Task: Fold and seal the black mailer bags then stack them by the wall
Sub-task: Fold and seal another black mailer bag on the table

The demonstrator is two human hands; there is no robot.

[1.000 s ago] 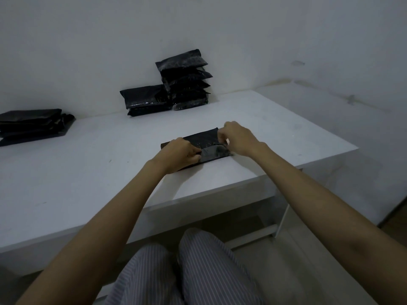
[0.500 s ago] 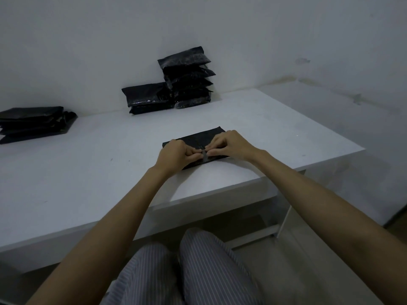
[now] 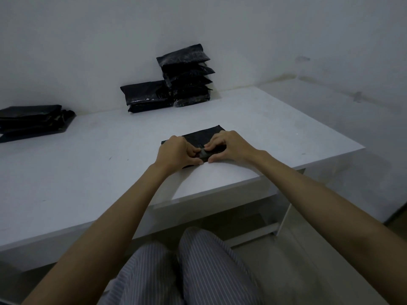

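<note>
Mailer bag [image 3: 198, 135]: black, flat on white table [image 3: 88, 172], near front edge, centre-right. Left hand [image 3: 176, 153] & right hand [image 3: 229, 148]: both on bag, fingers curled, fingertips pinching its near fold at mid-bag. Tall stack [image 3: 187, 78] + low stack [image 3: 145, 95] of black bags vs. wall [image 3: 88, 40]. Flat bag pile [image 3: 33, 119] far left. Striped trousers [image 3: 187, 271] below.

A: What is on the white table [image 3: 77, 183]?

B: 1 black bag [image 3: 201, 137] lies flat near the front edge. 2 stacks of black bags [image 3: 176, 84] sit far back by the wall. More black bags [image 3: 30, 119] lie far left.
</note>
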